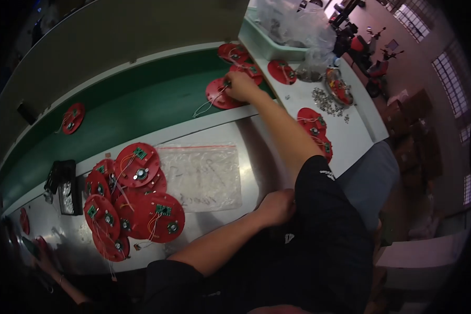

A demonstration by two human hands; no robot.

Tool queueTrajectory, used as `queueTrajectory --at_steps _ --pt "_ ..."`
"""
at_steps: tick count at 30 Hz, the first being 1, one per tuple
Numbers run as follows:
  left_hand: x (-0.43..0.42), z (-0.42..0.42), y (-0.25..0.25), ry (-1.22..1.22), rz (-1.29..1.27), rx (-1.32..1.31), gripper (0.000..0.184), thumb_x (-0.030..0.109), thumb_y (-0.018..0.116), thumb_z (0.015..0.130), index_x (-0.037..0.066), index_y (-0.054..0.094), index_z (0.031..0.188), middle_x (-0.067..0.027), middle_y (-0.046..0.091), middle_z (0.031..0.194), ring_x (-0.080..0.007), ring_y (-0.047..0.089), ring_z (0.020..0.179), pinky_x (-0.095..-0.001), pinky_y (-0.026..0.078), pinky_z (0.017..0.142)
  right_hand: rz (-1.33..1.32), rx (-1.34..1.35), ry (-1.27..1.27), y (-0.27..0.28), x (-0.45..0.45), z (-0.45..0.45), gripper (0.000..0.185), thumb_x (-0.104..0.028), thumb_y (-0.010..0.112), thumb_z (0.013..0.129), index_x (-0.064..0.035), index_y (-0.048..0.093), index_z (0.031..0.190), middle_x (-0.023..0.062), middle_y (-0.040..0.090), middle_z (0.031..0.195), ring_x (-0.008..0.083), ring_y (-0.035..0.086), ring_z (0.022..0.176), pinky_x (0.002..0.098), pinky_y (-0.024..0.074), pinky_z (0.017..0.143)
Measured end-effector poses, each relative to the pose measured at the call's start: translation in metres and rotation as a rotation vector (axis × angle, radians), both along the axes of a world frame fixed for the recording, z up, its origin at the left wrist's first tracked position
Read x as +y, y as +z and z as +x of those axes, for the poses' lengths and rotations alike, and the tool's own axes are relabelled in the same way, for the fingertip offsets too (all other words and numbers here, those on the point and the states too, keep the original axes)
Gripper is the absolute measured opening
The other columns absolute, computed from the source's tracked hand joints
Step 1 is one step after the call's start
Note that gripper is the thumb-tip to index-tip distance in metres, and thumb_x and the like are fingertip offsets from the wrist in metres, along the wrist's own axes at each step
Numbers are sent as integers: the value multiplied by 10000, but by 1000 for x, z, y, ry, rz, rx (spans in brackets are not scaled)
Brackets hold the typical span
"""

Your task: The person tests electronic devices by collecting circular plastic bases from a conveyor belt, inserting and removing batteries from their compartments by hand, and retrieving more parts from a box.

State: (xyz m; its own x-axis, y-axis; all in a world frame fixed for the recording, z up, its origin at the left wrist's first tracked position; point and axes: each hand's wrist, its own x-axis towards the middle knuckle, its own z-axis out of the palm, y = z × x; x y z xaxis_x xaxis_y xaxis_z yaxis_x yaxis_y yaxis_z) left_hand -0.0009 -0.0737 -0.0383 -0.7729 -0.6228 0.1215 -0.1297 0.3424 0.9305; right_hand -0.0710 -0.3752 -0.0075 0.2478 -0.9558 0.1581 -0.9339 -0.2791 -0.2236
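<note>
My right hand reaches over the green belt, its fingers closed on a round red plastic disc with a small green circuit board and trailing white wires. More red discs lie just beyond it. My left hand is closed near my body at the table's front edge; what it holds, if anything, is hidden. To its left, a clear zip bag with handwriting lies flat on the metal table. Beside the bag is a pile of red discs with green boards, round metal-looking parts and wires.
A side table on the right holds red discs, scattered small metal pieces, a dish and a pale green bin with plastic bags. A black box stands left. Another person's hand is at lower left.
</note>
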Motion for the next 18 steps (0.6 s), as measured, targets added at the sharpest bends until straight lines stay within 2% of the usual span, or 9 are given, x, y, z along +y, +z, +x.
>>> queueTrajectory --at_steps 4,6,10,12,13,15,17,18 --pt "-1 0 4 -10 37 83 194 173 528 826 6 579 911 -220 619 854 -389 601 824 -462 483 715 -42 -69 73 -2 -3 -12 399 -181 706 686 -34 589 1037 172 636 955 326 610 910 391 487 782" --pt "-1 -3 -3 9 8 82 187 187 545 830 14 580 892 -207 619 845 -382 602 811 -458 482 706 -9 -28 34 6 1 -11 422 -205 695 718 -31 576 1084 169 631 1030 314 598 977 392 477 840" --pt "-1 1 3 12 -17 35 179 185 552 828 18 581 884 -192 617 837 -379 599 799 -461 479 700 -151 -206 -17 26 24 -1 379 -207 727 701 -31 597 1010 156 639 960 296 624 868 369 497 782" --pt "-2 2 5 7 -43 95 176 184 549 831 18 583 881 -186 617 847 -378 596 804 -459 477 704 -95 -374 77 43 51 14 378 -185 740 720 -57 584 1040 110 642 943 228 625 861 322 504 758" --pt "-1 2 4 2 -45 96 176 184 549 831 18 583 881 -186 617 847 -378 596 804 -459 477 704 -65 -444 204 31 59 19 369 -167 746 703 -66 595 1024 93 634 918 209 615 840 312 508 729" --pt "1 0 0 -17 -96 93 174 179 540 833 18 585 883 -186 615 871 -372 594 832 -452 477 716 -81 -287 438 40 108 47 336 -138 737 674 -72 602 975 90 616 899 248 603 829 340 499 727" --pt "2 3 5 -41 -102 43 174 177 536 833 19 586 885 -186 613 877 -370 592 841 -452 476 723 -67 -335 679 38 146 70 312 -142 695 653 -58 599 938 103 610 858 305 569 847 388 473 767" --pt "2 4 9 -59 -105 -8 174 176 531 833 20 586 886 -186 610 883 -368 591 850 -451 475 730 -9 -344 738 36 162 80 304 -138 693 636 -54 585 907 112 591 837 324 557 840 398 472 747"
